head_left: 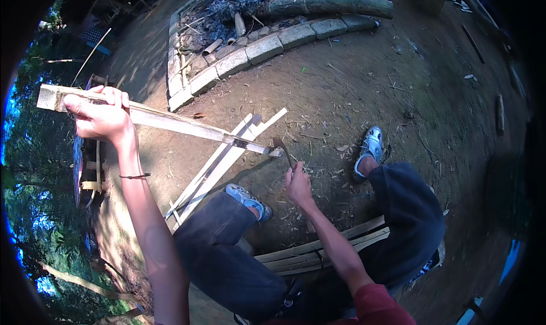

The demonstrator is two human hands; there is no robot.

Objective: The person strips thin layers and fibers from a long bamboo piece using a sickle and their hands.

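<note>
My left hand (102, 113), raised at the left, is closed around the thick end of a long split bamboo strip (182, 123). The strip slants down to the right, and its narrow far end lies beside the dark curved tip of a hooked knife (284, 149). My right hand (298, 184) is wrapped around this knife, low over the ground between my feet. Whether the blade touches the strip, I cannot tell. Beneath the held strip, several pale split strips (213, 171) lie crossed on the dirt near my left shoe (249, 200).
Ahead, a curved stone border (264, 49) encloses ash, with a thick bamboo log (335, 5) lying across it. More split strips (296, 259) rest beneath my right forearm, between my legs. My right shoe (371, 148) stands among shavings on the dirt ground (352, 91).
</note>
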